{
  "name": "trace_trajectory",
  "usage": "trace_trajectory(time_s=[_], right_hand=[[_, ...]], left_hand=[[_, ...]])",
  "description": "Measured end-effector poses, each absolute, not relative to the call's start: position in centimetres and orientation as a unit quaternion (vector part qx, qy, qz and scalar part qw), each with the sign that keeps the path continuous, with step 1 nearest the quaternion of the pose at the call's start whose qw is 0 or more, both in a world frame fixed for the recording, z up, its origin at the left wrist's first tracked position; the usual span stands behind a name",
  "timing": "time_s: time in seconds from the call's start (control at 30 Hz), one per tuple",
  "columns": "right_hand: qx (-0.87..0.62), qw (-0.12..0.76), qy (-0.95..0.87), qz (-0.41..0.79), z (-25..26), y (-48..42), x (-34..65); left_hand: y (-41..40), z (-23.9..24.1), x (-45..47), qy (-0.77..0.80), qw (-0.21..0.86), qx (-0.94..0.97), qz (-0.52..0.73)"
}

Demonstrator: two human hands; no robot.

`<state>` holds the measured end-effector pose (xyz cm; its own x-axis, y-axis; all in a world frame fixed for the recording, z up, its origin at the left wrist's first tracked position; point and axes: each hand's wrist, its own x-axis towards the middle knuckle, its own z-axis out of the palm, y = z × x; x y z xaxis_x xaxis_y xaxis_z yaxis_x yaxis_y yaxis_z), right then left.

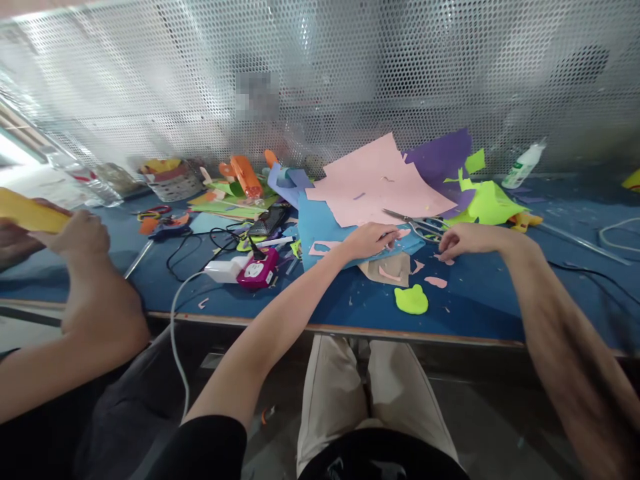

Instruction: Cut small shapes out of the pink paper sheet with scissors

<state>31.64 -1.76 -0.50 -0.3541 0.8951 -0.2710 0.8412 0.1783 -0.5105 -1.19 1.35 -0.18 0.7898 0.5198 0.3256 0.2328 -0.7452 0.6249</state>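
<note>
My left hand [369,241] rests over the blue sheet [320,227], its fingers closed on a small pink paper piece [403,233]. My right hand [465,240] is low over the table, fingertips pinched at a pink paper scrap [448,261]. Between and behind both hands lie scissors [415,223], partly on a large pink sheet [375,180]. A yellow-green bear-head cutout [411,300] lies near the table edge. Close to it are another pink scrap [436,282] and a beige piece [385,270].
Left of my arm sit a magenta plug adapter [258,269], a white plug [223,270] with its cable, and a phone [269,221]. A glue bottle [523,164] stands at the back right. At far left, another person's hand [85,233] holds yellow paper [33,212].
</note>
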Motion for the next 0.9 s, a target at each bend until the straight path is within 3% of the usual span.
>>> trace_trajectory(time_s=[0.37, 0.53, 0.63, 0.73, 0.9], right_hand=[[-0.595, 0.006, -0.734, 0.329, -0.9, -1.5, 31.5], [-0.534, 0.146, -0.745, 0.372, -1.7, -1.3, 31.8], [-0.523, 0.147, -0.759, 0.359, -0.7, -1.8, 30.9], [-0.523, 0.169, -0.782, 0.295, 0.8, -2.3, 29.6], [-0.506, 0.296, -0.78, 0.218, 1.4, -2.9, 27.1]], left_hand=[[1.3, -0.3, -1.1, 0.221, 0.213, 0.918, 0.253], [1.5, -0.6, -1.0, 0.277, 0.184, 0.895, 0.298], [1.7, -0.8, -0.7, 0.321, 0.184, 0.857, 0.357], [1.8, -1.0, -0.5, 0.34, 0.246, 0.801, 0.428], [2.1, -1.5, -0.3, 0.34, 0.351, 0.744, 0.457]])
